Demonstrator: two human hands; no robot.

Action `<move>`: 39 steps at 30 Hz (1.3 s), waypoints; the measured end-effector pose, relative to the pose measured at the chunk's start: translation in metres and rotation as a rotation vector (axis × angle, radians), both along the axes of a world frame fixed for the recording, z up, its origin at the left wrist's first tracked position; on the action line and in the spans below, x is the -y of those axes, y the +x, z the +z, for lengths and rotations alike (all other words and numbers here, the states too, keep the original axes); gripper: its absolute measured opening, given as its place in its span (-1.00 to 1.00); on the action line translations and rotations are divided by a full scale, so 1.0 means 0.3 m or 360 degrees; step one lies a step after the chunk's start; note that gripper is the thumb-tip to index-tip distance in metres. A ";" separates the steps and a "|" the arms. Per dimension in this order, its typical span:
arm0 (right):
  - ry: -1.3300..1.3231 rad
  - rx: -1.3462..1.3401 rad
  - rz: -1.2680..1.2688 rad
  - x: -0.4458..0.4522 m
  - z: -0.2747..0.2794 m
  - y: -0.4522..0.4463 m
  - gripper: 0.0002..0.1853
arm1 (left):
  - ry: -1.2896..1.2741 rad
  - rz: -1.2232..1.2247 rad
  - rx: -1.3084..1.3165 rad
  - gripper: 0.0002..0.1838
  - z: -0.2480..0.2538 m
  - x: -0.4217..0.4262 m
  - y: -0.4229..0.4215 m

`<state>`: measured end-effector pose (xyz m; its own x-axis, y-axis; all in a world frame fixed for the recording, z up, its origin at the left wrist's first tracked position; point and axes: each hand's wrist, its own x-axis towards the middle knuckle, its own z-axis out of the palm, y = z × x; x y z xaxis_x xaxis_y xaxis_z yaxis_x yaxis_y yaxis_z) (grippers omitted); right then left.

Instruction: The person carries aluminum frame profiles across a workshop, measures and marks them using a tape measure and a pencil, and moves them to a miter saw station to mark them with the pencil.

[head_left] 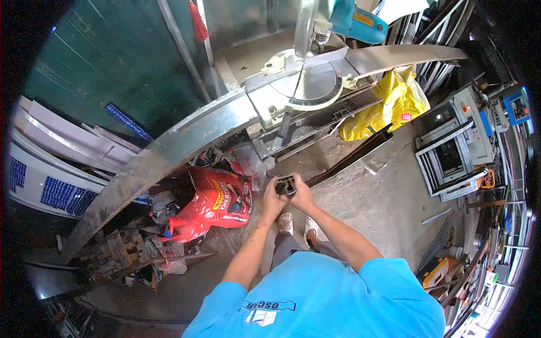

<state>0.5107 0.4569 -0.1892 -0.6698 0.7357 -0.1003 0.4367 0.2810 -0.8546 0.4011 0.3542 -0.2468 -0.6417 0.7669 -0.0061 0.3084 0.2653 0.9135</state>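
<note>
Both hands are in front of my body, closed around the end of a dark aluminium profile (pixel 285 185). Its hollow, channelled cross-section faces up toward me. My left hand (pixel 273 201) grips the left side, and my right hand (pixel 302 195) wraps the right side. A long dark bar (pixel 355 159) runs from behind my right hand toward the upper right; whether it is the same piece I cannot tell. Beyond my hands, a mitre saw (pixel 307 84) with a round base and teal motor housing (pixel 358 23) stands on a long metal bench (pixel 186 132).
A red printed sack (pixel 217 197) lies left of my hands, near scrap wood (pixel 121 248). A yellow bag (pixel 397 104) is under the bench's right side. Dark window frames (pixel 445 155) stand at right. Long profiles (pixel 434 28) lean at the back right.
</note>
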 end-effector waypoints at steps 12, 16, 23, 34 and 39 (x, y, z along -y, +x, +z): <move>0.0000 -0.0209 0.0555 0.007 -0.143 -0.087 0.17 | -0.0137 -0.0266 0.0183 -0.61 -0.297 0.156 -0.295; -0.0204 0.0399 0.0597 -0.002 -0.267 0.256 0.02 | -0.0332 -0.0206 0.0462 -0.64 -0.311 0.139 -0.381; -0.0433 0.1160 -0.0258 0.097 -0.270 1.149 -0.34 | -0.0259 -0.0065 0.0632 -0.33 -0.159 0.037 -0.379; -0.1055 0.0565 -0.1329 0.451 -0.218 1.812 -0.42 | -0.0549 0.0178 0.0603 -0.52 -0.157 0.033 -0.168; -0.1319 0.0449 -0.1526 0.655 -0.362 2.074 -0.41 | -0.0801 -0.0443 0.0472 -0.78 -0.330 0.011 0.268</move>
